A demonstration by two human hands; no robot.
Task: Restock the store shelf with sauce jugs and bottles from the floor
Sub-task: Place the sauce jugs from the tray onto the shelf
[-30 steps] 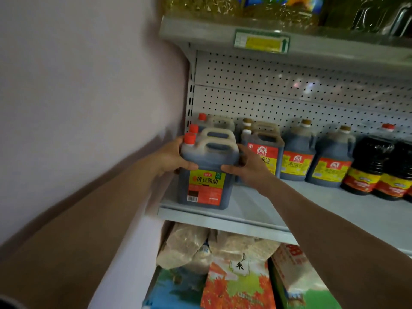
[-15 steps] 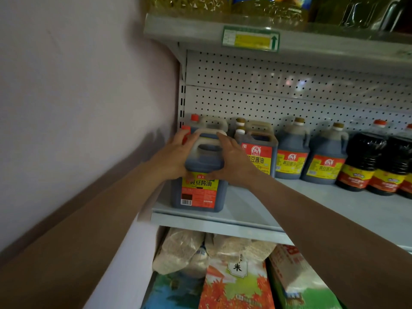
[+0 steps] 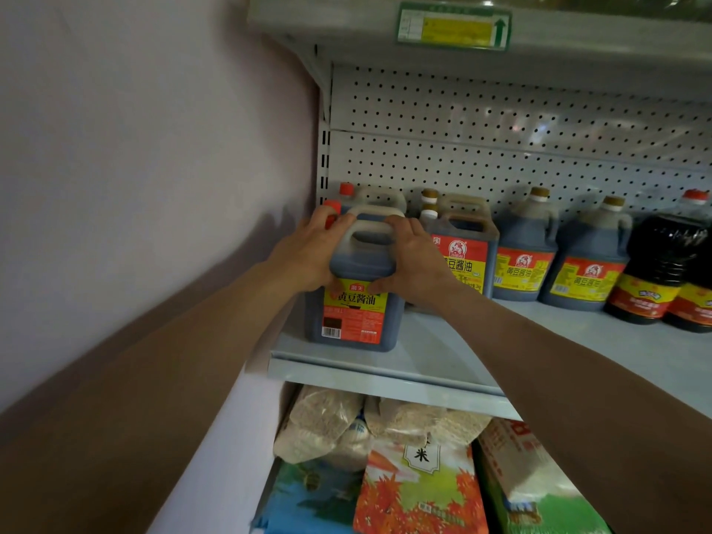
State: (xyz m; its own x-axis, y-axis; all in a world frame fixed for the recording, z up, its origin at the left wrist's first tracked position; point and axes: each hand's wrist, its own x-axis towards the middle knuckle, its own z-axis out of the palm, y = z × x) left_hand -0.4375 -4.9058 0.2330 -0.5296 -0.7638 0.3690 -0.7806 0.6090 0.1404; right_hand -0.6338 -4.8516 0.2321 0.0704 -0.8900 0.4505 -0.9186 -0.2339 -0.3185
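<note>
A dark sauce jug (image 3: 356, 314) with a yellow and red label stands upright at the left front of the grey shelf (image 3: 385, 375). My left hand (image 3: 308, 250) grips its left shoulder near the red cap. My right hand (image 3: 414, 264) grips its right shoulder, fingers curled over the white handle. More red-capped jugs (image 3: 370, 196) stand directly behind it. To its right are a square jug (image 3: 462, 248) and two round jugs (image 3: 526, 260) with brown caps.
A pale wall (image 3: 154, 148) closes the shelf's left end. Dark round bottles (image 3: 655, 275) stand at the far right. The upper shelf (image 3: 454, 28) with a price tag hangs overhead. Rice bags (image 3: 416, 483) fill the shelf below.
Both hands have slid from the jug's sides up onto its shoulders and handle. The jug stands slightly farther back on the shelf.
</note>
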